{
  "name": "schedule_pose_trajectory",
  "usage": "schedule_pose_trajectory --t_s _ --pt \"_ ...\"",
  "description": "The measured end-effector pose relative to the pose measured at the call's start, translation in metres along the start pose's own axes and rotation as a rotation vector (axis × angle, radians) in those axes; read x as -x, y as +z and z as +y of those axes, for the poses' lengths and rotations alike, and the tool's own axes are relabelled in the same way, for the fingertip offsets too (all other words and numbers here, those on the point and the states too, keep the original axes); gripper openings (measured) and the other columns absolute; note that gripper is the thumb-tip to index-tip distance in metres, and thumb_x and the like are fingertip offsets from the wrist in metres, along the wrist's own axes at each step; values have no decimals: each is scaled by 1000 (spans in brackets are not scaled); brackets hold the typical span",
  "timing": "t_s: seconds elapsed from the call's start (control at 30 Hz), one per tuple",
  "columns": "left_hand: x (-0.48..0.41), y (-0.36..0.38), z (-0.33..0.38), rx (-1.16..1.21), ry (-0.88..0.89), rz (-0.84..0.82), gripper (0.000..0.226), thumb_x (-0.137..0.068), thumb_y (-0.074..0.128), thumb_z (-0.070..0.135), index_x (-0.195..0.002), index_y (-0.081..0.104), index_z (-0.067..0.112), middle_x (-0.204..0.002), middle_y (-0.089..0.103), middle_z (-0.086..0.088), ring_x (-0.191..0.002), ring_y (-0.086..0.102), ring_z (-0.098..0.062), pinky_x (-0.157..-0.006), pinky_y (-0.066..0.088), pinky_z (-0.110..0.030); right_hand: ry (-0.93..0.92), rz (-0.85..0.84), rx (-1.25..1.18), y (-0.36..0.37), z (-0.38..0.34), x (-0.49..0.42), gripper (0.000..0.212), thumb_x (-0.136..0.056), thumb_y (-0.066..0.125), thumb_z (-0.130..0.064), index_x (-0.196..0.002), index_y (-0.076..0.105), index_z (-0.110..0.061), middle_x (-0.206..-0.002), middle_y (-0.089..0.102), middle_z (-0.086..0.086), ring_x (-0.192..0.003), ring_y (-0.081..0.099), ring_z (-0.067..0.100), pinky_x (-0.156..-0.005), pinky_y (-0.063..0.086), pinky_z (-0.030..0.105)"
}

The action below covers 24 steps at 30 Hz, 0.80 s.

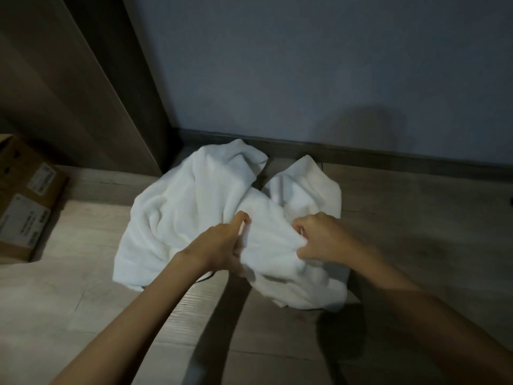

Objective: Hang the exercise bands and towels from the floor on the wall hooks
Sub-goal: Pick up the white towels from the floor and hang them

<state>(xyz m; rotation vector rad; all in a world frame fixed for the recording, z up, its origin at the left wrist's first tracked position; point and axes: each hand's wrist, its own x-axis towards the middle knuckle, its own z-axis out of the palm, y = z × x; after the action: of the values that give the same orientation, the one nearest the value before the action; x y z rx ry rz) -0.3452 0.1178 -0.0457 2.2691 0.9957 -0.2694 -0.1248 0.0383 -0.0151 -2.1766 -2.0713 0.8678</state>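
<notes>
I was bent over the pale wood-plank floor (83,287), close to where it met the grey-blue wall (305,65) and its dark skirting board (361,155). The crumpled white terry towels (191,207) lay in a heap there, spread from the corner by the brown wooden door frame (105,87) on the left out toward the right. I could not tell how many towels made up the heap, since the folds ran into each other. My left hand (222,245) was closed on a bunched fold near the middle of the heap, fingers pinching the cloth from the left. My right hand (319,240) was closed on the same fold from the right, knuckles up. I held it at two points, I think, so that I could draw one towel clear of the rest and open it wide enough to hang. A thin dark cord (204,277) showed just under the near edge of the cloth below my left wrist; it may have been one of the exercise bands, but most of it was hidden. No hooks were in view, so the hanging itself was not yet begun. A brown cardboard box with white labels (27,201) sat on the floor at the far left, well apart from the towels.
</notes>
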Motion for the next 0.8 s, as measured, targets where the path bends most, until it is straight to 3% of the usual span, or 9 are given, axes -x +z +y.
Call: schedule_pose_trajectory --t_s 0.07,0.13,0.23,0.3,0.43,0.5,0.6,0.73,0.8 --pt "5 -4 7 105 -71 -151 106 -50 89 44 -131 21 28 -99 62 -1 -85 62 -18 -81 54 -33 48 -230 69 -5 4 4 23 -68 73 -30 -69 54 -16 -67 53 0 -63 51 15 -65 47 33" --pt "6 -15 12 222 -153 -234 92 -64 82 46 -134 25 27 -118 55 0 -97 62 -19 -83 54 -30 40 -317 -18 -14 4 1 40 -70 74 -48 -94 65 -16 -92 63 0 -83 59 14 -80 50 33" --pt "-6 -37 13 270 -72 -11 36 -94 54 28 -121 53 4 -112 60 -9 -98 62 -26 -83 50 -32 121 -37 -439 -20 -6 -13 49 -84 54 -57 -117 58 -21 -111 61 -2 -98 59 14 -86 49 32" --pt "-17 -46 13 242 -12 186 25 -97 47 15 -116 60 3 -114 60 -11 -103 58 -25 -87 46 -31 233 -11 -604 -11 -12 -26 47 -93 45 -49 -128 48 -18 -116 55 -1 -102 55 16 -88 45 33" --pt "-37 -47 19 344 69 292 35 -93 45 1 -127 52 9 -130 50 -9 -118 49 -21 -98 39 -25 357 -49 -791 13 -14 -46 46 -91 58 -25 -131 49 -4 -127 55 22 -113 56 31 -99 46 41" --pt "-46 -45 21 287 108 296 41 -92 44 -1 -131 49 10 -137 47 -12 -124 46 -25 -105 38 -32 370 -58 -874 10 -11 -47 32 -88 62 -18 -118 61 -5 -105 63 16 -93 62 25 -82 52 33" --pt "-55 -53 20 176 153 280 45 -91 47 0 -135 46 10 -140 48 -14 -126 46 -28 -108 38 -40 300 -219 -862 -12 -12 -38 5 -91 58 -15 -91 63 -13 -74 54 5 -61 52 13 -55 43 24" --pt "-46 -75 25 103 215 189 57 -87 47 -7 -138 45 16 -143 47 -11 -131 43 -29 -106 40 -47 253 -336 -769 -60 -29 -12 22 -96 48 -24 -113 55 -11 -99 54 11 -87 53 25 -75 47 35" --pt "-29 -91 40 50 217 105 63 -86 47 -10 -141 42 21 -149 40 -7 -138 34 -27 -110 34 -46 221 -275 -666 -90 -41 7 24 -97 47 -27 -117 51 -15 -102 55 4 -90 53 17 -77 46 28"
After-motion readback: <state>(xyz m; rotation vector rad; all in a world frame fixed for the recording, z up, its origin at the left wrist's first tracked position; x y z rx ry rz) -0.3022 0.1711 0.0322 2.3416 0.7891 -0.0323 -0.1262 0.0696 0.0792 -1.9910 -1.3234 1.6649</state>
